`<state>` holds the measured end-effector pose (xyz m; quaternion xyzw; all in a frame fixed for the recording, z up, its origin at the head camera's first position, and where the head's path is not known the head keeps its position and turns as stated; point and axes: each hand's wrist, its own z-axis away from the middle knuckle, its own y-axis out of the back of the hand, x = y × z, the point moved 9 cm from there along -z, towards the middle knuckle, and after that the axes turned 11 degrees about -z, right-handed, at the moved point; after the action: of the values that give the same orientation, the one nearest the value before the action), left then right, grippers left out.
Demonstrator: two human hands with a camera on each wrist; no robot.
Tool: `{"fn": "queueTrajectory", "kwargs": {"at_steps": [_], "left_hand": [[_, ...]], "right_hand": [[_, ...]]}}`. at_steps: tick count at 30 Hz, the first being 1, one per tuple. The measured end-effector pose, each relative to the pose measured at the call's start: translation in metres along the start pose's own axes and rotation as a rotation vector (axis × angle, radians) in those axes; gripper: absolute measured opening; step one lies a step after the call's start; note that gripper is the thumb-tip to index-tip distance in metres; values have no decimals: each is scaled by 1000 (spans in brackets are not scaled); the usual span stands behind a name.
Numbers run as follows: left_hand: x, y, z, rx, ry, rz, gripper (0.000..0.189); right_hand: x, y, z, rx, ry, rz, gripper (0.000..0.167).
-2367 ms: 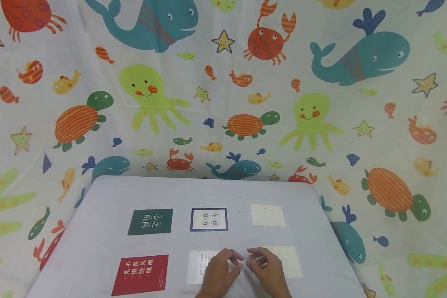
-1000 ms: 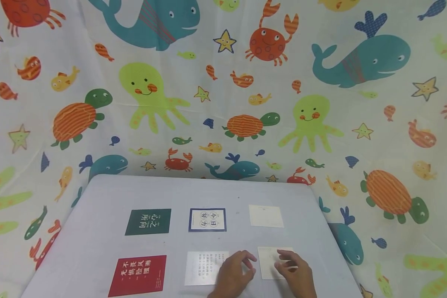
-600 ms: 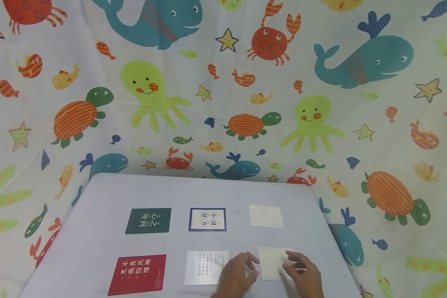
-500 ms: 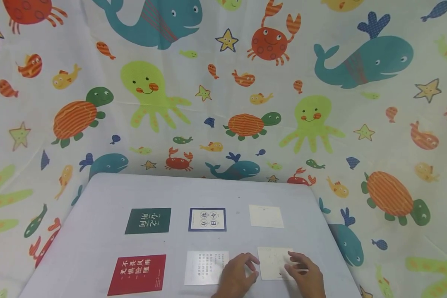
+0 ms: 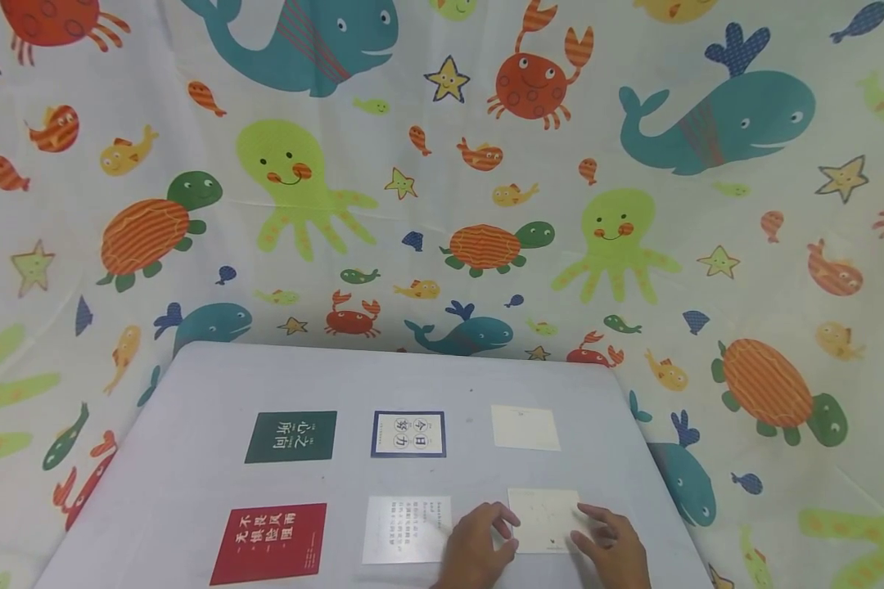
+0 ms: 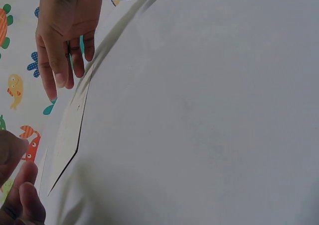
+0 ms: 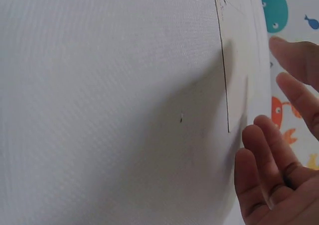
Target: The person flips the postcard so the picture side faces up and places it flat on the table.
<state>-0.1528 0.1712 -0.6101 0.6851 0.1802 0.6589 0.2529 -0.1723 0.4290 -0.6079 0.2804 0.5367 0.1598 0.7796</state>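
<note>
A cream postcard with faint marks lies flat at the front right of the white-covered table. My left hand is at its left edge, fingers loosely bent and nothing between them. Beyond the right edge is my right hand, thumb and fingers spread apart around bare air. In the left wrist view the postcard stretches between the two hands, the right hand over its far end. The right wrist view has the right hand's fingers beside the card's corner.
Left of the hands lies a white postcard with printed text, then a red one. Behind are a green postcard, a blue-bordered one and another cream one. A sea-animal curtain hangs behind the table.
Both hands have moved right and farther apart. The right hand has slid off the front cream postcard towards its right side, so more of that card shows; the white text card is uncovered too.
</note>
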Motion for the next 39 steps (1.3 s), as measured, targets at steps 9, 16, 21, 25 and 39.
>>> {"fn": "queueTrajectory", "kwargs": {"at_steps": [9,16,21,25,39], "left_hand": [[0,-3,-1,14,-2,28,28],[-2,-3,-3,10,32,-27,31],[-5,-1,-10,48,35,-74,32],[-4,2,-16,72,25,-96,34],[2,2,-19,23,36,-107,34]], "right_hand": [[2,-2,4,-20,-28,7,51],[4,-5,2,-13,-12,3,50],[6,-7,-1,-3,-15,-3,51],[5,-8,-3,-4,-16,-12,51],[7,-6,-3,8,-52,-38,48]]}}
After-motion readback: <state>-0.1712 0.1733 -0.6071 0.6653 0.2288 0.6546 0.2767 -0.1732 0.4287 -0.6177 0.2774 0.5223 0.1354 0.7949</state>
